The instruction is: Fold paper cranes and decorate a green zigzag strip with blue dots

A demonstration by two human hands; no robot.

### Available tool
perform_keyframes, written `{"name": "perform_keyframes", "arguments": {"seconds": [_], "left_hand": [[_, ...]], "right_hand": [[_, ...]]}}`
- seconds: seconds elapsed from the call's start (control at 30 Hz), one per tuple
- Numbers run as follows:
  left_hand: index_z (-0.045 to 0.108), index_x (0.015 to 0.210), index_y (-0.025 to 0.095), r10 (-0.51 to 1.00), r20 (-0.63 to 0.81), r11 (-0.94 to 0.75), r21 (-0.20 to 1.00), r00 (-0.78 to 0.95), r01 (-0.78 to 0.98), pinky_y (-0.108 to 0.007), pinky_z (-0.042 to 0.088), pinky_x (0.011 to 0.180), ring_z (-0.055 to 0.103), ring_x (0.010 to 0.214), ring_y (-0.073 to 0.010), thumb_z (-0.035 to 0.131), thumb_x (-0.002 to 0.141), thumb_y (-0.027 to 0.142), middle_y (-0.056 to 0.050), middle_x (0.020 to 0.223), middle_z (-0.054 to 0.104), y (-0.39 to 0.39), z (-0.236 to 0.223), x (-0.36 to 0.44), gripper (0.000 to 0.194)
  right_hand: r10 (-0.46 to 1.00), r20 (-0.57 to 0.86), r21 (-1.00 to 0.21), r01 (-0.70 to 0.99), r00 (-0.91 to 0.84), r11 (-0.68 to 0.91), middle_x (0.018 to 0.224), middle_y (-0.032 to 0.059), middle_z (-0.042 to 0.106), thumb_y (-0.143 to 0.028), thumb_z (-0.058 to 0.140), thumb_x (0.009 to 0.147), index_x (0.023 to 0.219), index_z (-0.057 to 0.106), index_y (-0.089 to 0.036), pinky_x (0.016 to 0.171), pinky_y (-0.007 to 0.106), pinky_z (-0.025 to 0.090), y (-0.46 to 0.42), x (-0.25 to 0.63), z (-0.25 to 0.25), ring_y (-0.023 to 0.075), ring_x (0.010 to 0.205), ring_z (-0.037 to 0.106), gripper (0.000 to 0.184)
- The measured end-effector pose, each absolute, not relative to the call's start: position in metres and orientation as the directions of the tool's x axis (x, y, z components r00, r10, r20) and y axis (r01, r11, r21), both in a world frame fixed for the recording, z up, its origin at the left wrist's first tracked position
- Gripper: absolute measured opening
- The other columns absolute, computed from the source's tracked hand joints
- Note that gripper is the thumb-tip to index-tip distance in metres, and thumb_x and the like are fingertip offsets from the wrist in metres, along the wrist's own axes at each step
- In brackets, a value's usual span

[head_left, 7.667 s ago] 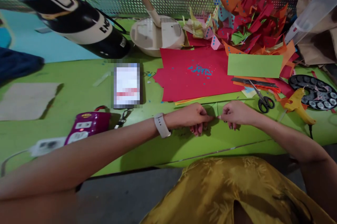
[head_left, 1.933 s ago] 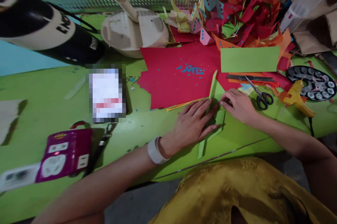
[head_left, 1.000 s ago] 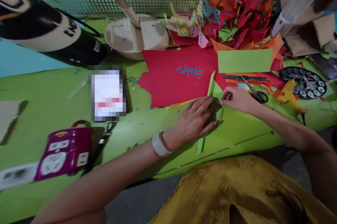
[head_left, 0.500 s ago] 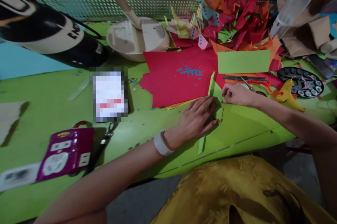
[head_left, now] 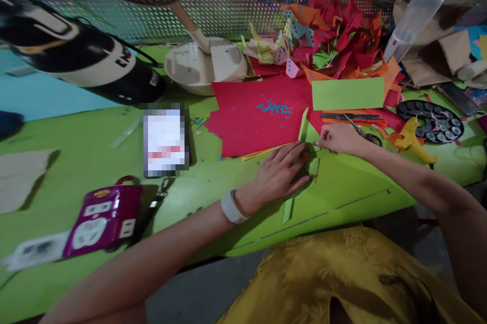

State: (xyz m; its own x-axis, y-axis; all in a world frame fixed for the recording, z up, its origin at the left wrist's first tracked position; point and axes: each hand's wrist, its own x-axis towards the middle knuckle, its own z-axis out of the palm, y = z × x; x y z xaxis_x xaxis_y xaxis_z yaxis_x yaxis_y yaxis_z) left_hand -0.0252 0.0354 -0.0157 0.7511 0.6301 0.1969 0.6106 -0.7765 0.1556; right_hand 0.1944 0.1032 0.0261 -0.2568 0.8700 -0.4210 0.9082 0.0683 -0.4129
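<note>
A folded piece of green paper (head_left: 310, 134) lies near the table's front edge, with a narrow strip poking out below my left hand. My left hand (head_left: 285, 169) presses down flat on it, fingers stretched out, a pale band around the wrist. At the paper's right edge my right hand (head_left: 338, 137) is curled, thumb and finger pinched on the paper. Just behind the hands lies red paper (head_left: 247, 126) with small blue bits (head_left: 276, 107) scattered over it. Scissors (head_left: 363, 131) and a dark cutter (head_left: 342, 117) rest beyond my right hand.
A light green paper rectangle (head_left: 348, 94), a yellow glue gun (head_left: 414, 139) and a black round palette (head_left: 431, 121) are at the right. Behind stands a heap of folded coloured paper (head_left: 338, 35). Leftward are a phone (head_left: 165, 141), a purple box (head_left: 104, 217), a bottle (head_left: 99, 60) and a fan base (head_left: 228, 63).
The view has shifted slightly, so most things on the table appear a little displaced. My right hand has stayed at the paper's right edge, and my left hand still presses the green paper.
</note>
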Motion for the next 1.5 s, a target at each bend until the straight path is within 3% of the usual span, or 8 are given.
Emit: {"name": "perform_keyframes", "arguments": {"seconds": [0.2, 0.43, 0.53, 0.6, 0.8, 1.03, 1.4, 1.5], "left_hand": [[0.059, 0.131, 0.011, 0.629, 0.162, -0.777, 0.146, 0.760, 0.612, -0.047, 0.043, 0.110, 0.045, 0.137, -0.0339, 0.043, 0.099, 0.047, -0.019, 0.147, 0.050, 0.037, -0.014, -0.026, 0.050], [0.057, 0.132, 0.018, 0.663, 0.147, -0.744, 0.237, 0.734, 0.624, -0.053, 0.042, 0.110, 0.046, 0.136, -0.0343, 0.046, 0.097, 0.052, -0.017, 0.145, 0.051, 0.040, -0.008, -0.027, 0.051], [0.059, 0.128, 0.020, 0.745, 0.233, -0.665, 0.326, 0.625, 0.672, -0.053, 0.042, 0.109, 0.048, 0.134, -0.0317, 0.049, 0.097, 0.046, -0.016, 0.142, 0.053, 0.051, -0.002, -0.026, 0.041], [0.058, 0.124, 0.020, 0.813, 0.262, -0.582, 0.401, 0.520, 0.708, -0.054, 0.038, 0.112, 0.041, 0.140, -0.0317, 0.054, 0.095, 0.044, -0.016, 0.148, 0.046, 0.061, -0.002, -0.023, 0.037], [0.050, 0.130, 0.018, 0.878, 0.040, -0.431, 0.503, 0.477, 0.750, -0.063, 0.027, 0.116, 0.015, 0.151, -0.0387, 0.067, 0.085, 0.040, -0.020, 0.162, 0.021, 0.085, -0.024, -0.015, 0.053], [0.021, 0.154, 0.025, 0.845, -0.029, -0.449, 0.505, 0.534, 0.737, -0.077, 0.029, 0.106, 0.013, 0.149, -0.0469, 0.068, 0.084, 0.042, -0.025, 0.162, 0.017, 0.098, -0.035, -0.023, 0.086], [0.013, 0.157, 0.028, 0.758, -0.120, -0.468, 0.585, 0.641, 0.663, -0.070, 0.029, 0.111, 0.007, 0.151, -0.0394, 0.063, 0.087, 0.031, -0.022, 0.164, 0.016, 0.104, -0.015, -0.032, 0.086], [0.011, 0.158, 0.023, 0.760, -0.159, -0.435, 0.597, 0.630, 0.674, -0.070, 0.025, 0.113, 0.003, 0.151, -0.0392, 0.062, 0.087, 0.027, -0.023, 0.164, 0.012, 0.104, -0.009, -0.030, 0.087]], "right_hand": [[0.831, -0.468, -0.518, 0.855, -0.301, 0.018, 0.065, -0.0008, 0.071, -0.039, 0.063, 0.091, 0.084, 0.064, -0.018, 0.061, 0.022, 0.043, 0.105, 0.199, 0.025, 0.0116, 0.061, 0.067, 0.022], [0.874, -0.341, -0.357, 0.908, -0.346, 0.220, 0.081, 0.0011, 0.072, -0.049, 0.069, 0.083, 0.084, 0.068, -0.021, 0.059, 0.027, 0.033, 0.103, 0.198, 0.019, 0.0170, 0.077, 0.065, 0.028], [0.879, -0.341, -0.346, 0.914, -0.333, 0.213, 0.082, 0.0013, 0.071, -0.046, 0.069, 0.083, 0.086, 0.069, -0.022, 0.058, 0.027, 0.032, 0.103, 0.198, 0.017, 0.0172, 0.077, 0.063, 0.024], [0.886, -0.320, -0.349, 0.911, -0.336, 0.219, 0.082, 0.0016, 0.071, -0.045, 0.069, 0.083, 0.087, 0.069, -0.022, 0.058, 0.027, 0.031, 0.102, 0.198, 0.016, 0.0178, 0.078, 0.063, 0.024], [0.885, -0.283, -0.366, 0.895, -0.368, 0.255, 0.084, 0.0024, 0.071, -0.046, 0.068, 0.084, 0.087, 0.068, -0.022, 0.059, 0.028, 0.030, 0.101, 0.198, 0.010, 0.0192, 0.082, 0.063, 0.025], [0.884, -0.274, -0.387, 0.885, -0.379, 0.260, 0.082, 0.0021, 0.070, -0.045, 0.068, 0.085, 0.088, 0.067, -0.021, 0.060, 0.028, 0.032, 0.099, 0.198, 0.011, 0.0186, 0.080, 0.062, 0.024], [0.881, -0.278, -0.393, 0.883, -0.382, 0.258, 0.083, 0.0022, 0.071, -0.044, 0.067, 0.085, 0.086, 0.067, -0.022, 0.057, 0.028, 0.028, 0.099, 0.198, 0.011, 0.0182, 0.079, 0.062, 0.023], [0.883, -0.286, -0.389, 0.887, -0.372, 0.248, 0.083, 0.0021, 0.071, -0.044, 0.067, 0.085, 0.086, 0.066, -0.021, 0.057, 0.028, 0.028, 0.099, 0.199, 0.012, 0.0178, 0.078, 0.062, 0.022]]}}
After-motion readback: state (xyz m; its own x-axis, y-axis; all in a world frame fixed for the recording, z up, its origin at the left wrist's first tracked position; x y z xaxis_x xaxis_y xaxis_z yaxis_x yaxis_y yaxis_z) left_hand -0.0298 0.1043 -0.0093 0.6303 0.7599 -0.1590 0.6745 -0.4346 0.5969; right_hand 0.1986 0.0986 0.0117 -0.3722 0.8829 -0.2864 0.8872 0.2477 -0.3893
